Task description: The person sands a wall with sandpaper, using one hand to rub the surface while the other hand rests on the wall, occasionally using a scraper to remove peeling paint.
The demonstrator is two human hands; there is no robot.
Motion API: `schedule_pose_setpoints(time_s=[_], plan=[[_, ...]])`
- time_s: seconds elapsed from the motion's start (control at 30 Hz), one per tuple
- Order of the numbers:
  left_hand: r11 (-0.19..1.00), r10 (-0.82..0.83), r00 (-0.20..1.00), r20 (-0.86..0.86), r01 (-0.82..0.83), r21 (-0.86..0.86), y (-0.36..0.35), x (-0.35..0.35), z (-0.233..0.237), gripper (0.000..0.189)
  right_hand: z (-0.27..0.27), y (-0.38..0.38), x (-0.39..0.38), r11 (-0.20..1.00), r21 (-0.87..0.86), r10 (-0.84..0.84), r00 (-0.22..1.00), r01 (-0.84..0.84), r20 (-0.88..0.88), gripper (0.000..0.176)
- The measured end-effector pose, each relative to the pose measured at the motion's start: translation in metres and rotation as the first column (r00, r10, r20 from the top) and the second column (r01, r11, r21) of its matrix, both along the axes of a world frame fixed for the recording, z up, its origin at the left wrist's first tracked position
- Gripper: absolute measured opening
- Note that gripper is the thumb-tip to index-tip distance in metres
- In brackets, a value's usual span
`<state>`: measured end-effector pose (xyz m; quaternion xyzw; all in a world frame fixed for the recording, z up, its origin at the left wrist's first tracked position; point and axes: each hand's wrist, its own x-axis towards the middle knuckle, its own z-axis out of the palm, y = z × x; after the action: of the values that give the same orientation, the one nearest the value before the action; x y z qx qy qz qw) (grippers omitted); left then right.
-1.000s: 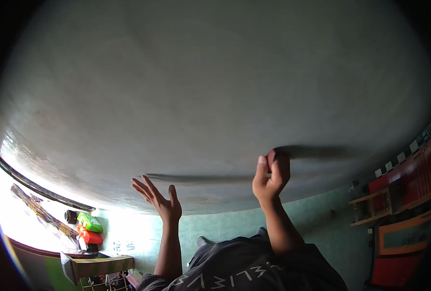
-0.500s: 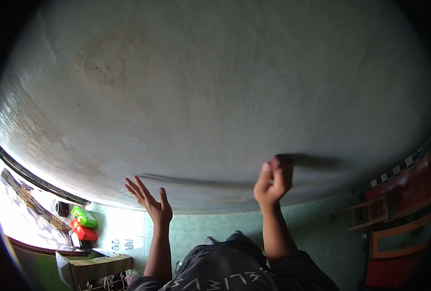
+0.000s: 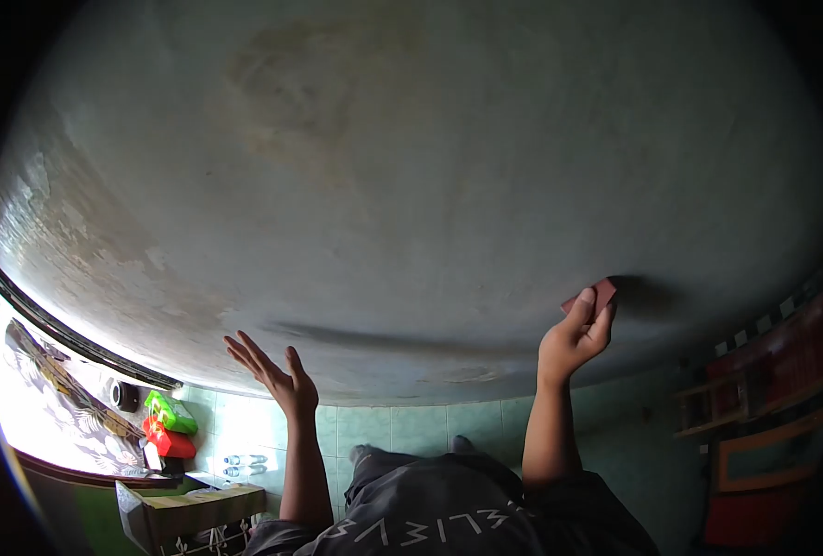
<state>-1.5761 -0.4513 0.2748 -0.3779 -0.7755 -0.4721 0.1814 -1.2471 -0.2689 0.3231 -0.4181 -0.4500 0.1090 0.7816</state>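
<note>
In my right hand (image 3: pixel 576 341) is a small reddish-brown block (image 3: pixel 593 296), pinched between thumb and fingers and held up at the grey wall (image 3: pixel 402 213). Its dark shadow falls on the wall just to the right. My left hand (image 3: pixel 282 375) is raised near the wall further left, fingers spread, holding nothing. Whether its fingertips touch the wall I cannot tell. The wall has stained and flaking patches at the upper middle and on the left.
Green floor tiles (image 3: pixel 365 429) lie below the wall. Lower left are a bright opening, green and red bags (image 3: pixel 172 439), plastic bottles (image 3: pixel 245 460) and a box (image 3: pixel 194 510). A wooden-framed red piece of furniture (image 3: pixel 773 454) stands at the lower right.
My right hand has moved right and slightly up along the wall with the block. My left hand has shifted slightly left, still spread. The view has shifted a little.
</note>
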Motion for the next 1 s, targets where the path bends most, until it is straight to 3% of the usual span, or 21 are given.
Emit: schedule_pose_setpoints(time_s=[0.03,0.13,0.2,0.27,0.33,0.37,0.4,0.47,0.53,0.57,0.6,0.67,0.73,0.77,0.8,0.87,0.9,0.93,1.0], plan=[[1.000,0.010,1.000,-0.008,-0.009,0.021,-0.005,-0.018,0.000,0.084,0.011,-0.005,-0.020,1.000,0.023,-0.014,0.999,0.015,-0.035,0.013],[0.997,-0.009,0.997,-0.071,0.014,0.079,-0.014,-0.082,0.016,0.085,0.001,-0.041,-0.095,0.991,0.116,-0.104,0.907,0.061,0.409,0.013],[0.992,-0.020,0.993,-0.113,0.033,0.119,-0.025,-0.118,0.027,0.086,0.003,-0.057,-0.139,0.972,0.208,-0.022,0.845,-0.106,0.535,0.016],[0.993,-0.012,0.990,-0.140,0.028,0.118,-0.040,-0.150,0.035,0.087,-0.006,-0.064,-0.163,0.964,0.250,-0.087,0.785,-0.088,0.613,0.017],[0.993,0.019,0.984,-0.176,0.002,0.118,-0.049,-0.190,0.035,0.087,-0.005,-0.068,-0.176,0.977,0.201,-0.162,0.879,0.078,0.449,0.015],[0.994,0.026,0.986,-0.167,-0.007,0.113,-0.053,-0.203,0.035,0.087,-0.010,-0.068,-0.181,0.990,0.075,-0.137,0.944,0.119,0.300,0.008],[0.994,0.007,0.988,-0.156,0.010,0.110,-0.057,-0.216,0.033,0.087,-0.001,-0.068,-0.190,0.997,0.026,-0.072,0.995,0.070,0.069,0.010],[0.994,-0.055,0.989,-0.139,0.067,0.084,-0.060,-0.233,0.028,0.087,-0.003,-0.077,-0.211,0.997,-0.080,-0.023,0.994,0.015,-0.104,0.018],[0.987,-0.112,0.979,-0.173,0.129,0.094,-0.061,-0.242,0.020,0.087,0.000,-0.091,-0.253,0.995,0.003,-0.095,0.991,0.095,0.098,0.015],[0.985,-0.132,0.974,-0.182,0.150,0.089,-0.063,-0.245,0.021,0.087,0.004,-0.100,-0.264,0.984,0.164,-0.130,0.912,0.070,0.389,0.012],[0.984,-0.136,0.971,-0.198,0.155,0.087,-0.063,-0.248,0.019,0.087,0.015,-0.105,-0.276,0.954,0.297,-0.144,0.814,-0.037,0.562,0.013],[0.986,-0.132,0.961,-0.243,0.152,0.062,-0.064,-0.256,0.014,0.088,0.028,-0.108,-0.287,0.934,0.350,-0.165,0.770,-0.079,0.617,0.018],[0.987,-0.133,0.961,-0.243,0.151,0.055,-0.065,-0.259,0.008,0.089,0.038,-0.101,-0.280,0.946,0.246,-0.295,0.877,0.211,0.379,0.018],[0.987,-0.128,0.961,-0.245,0.147,0.060,-0.063,-0.261,0.006,0.089,0.049,-0.101,-0.287,0.977,0.111,-0.190,0.981,0.185,0.044,0.019],[0.987,-0.126,0.961,-0.246,0.145,0.063,-0.061,-0.262,0.004,0.089,0.053,-0.095,-0.285,0.952,0.168,-0.271,0.960,0.257,0.070,0.018],[0.989,-0.120,0.959,-0.258,0.139,0.058,-0.061,-0.262,0.002,0.090,0.064,-0.103,-0.303,0.898,0.350,-0.371,0.885,0.265,0.283,0.017],[0.987,-0.131,0.958,-0.254,0.151,0.060,-0.061,-0.264,0.000,0.091,0.057,-0.109,-0.316,0.934,0.348,-0.213,0.909,0.082,0.357,0.022],[0.986,-0.137,0.960,-0.246,0.157,0.061,-0.060,-0.264,0.000,0.092,0.057,-0.110,-0.324,0.863,0.506,-0.252,0.851,-0.019,0.461,0.029],[0.985,-0.145,0.964,-0.222,0.162,0.063,-0.061,-0.264,-0.001,0.092,0.061,-0.119,-0.337,0.855,0.497,-0.226,0.757,-0.146,0.612,0.033]])
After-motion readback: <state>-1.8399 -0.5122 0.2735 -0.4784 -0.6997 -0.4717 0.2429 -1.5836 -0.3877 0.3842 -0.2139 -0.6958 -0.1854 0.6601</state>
